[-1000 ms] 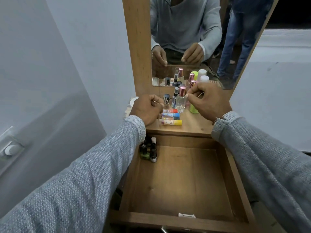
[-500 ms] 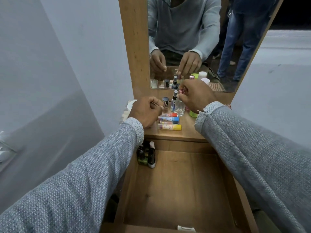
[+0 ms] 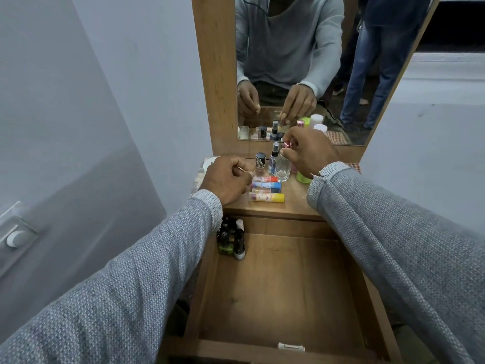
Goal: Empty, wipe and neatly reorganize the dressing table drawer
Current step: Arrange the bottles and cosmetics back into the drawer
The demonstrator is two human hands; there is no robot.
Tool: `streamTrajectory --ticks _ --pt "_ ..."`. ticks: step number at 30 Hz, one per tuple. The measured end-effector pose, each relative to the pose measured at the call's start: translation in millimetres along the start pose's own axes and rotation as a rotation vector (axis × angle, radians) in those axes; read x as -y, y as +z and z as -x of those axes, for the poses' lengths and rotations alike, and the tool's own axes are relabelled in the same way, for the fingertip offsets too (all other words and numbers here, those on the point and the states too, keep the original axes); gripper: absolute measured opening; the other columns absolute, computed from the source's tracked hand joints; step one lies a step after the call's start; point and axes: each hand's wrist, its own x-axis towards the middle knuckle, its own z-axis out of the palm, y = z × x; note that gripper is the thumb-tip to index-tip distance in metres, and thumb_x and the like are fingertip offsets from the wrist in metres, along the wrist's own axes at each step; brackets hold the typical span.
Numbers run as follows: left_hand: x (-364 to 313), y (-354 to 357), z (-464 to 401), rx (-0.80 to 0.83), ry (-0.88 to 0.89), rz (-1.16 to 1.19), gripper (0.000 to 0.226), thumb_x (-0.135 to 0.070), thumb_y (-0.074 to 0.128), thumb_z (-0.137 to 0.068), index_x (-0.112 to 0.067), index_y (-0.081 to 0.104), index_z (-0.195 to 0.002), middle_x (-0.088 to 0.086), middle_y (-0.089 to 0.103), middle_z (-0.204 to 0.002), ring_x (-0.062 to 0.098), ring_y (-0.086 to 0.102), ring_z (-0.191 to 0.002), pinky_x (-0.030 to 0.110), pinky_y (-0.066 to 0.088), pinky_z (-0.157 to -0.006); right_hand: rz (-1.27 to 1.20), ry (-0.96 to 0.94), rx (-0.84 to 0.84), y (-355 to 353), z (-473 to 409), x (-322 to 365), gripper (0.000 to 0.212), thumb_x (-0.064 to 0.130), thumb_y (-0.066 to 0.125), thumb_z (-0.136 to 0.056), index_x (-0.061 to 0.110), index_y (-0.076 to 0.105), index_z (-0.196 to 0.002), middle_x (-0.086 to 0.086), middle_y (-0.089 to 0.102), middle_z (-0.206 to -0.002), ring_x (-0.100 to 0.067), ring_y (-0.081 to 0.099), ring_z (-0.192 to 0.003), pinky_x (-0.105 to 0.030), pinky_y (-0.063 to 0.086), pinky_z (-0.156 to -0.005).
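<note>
Pink metal shows between the fingertips of the right hand, which now pinches the cap of the clear glass bottle on the table top. A second ago this hand was further right, over the green bottle, holding something thin; it has since moved left and settled on the glass bottle. I judge this to mean the refilling stage is under way, with this bottle the next thing to go back, though it is not yet lifted and sits on the wood.

The left hand has barely moved. Its fingers are curled, and a thin pale stick pokes out from them; I cannot tell what it is.

The drawer is pulled open below the table top. Its wooden floor is mostly bare and looks clean, with only a small cluster of dark bottles packed upright in the far left corner. On the table top, four small tubes lie side by side just before the glass bottle, and two little dark-capped bottles stand to its left. The mirror behind repeats both hands.
</note>
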Motion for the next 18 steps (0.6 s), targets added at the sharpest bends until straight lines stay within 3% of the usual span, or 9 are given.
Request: streamTrajectory --ticks 8,13,18 --pt "4 2 1 -0.018 0.009 -0.030 0.004 -0.012 0.064 -0.089 -0.014 0.068 -0.088 -0.006 0.068 -0.070 0.000 0.060 -0.048 0.020 0.054 -0.059 -0.011 -0.016 -0.022 -12 3 -4 0.017 0.022 0.069 -0.085 0.014 0.066 -0.100 -0.004 0.067 -0.096 -0.018 0.056 -0.083 -0.028 0.041 -0.070" --pt "8 8 0 0.007 -0.021 -0.043 0.009 -0.013 0.065 -0.089 -0.008 0.068 -0.096 0.004 0.071 -0.078 0.012 0.065 -0.061 0.028 0.056 -0.071 -0.028 -0.019 -0.014 -4 8 -6 0.022 0.024 0.070 -0.085 0.015 0.065 -0.104 -0.002 0.066 -0.094 -0.018 0.058 -0.083 -0.031 0.047 -0.073" --pt "17 4 0 -0.011 -0.005 -0.087 0.005 -0.014 0.066 -0.088 -0.019 0.068 -0.089 -0.004 0.070 -0.074 -0.002 0.062 -0.056 0.011 0.045 -0.056 0.044 -0.040 -0.093 4 10 -3 0.026 0.026 0.070 -0.085 0.015 0.066 -0.108 -0.007 0.067 -0.100 -0.024 0.058 -0.093 -0.043 0.052 -0.082"
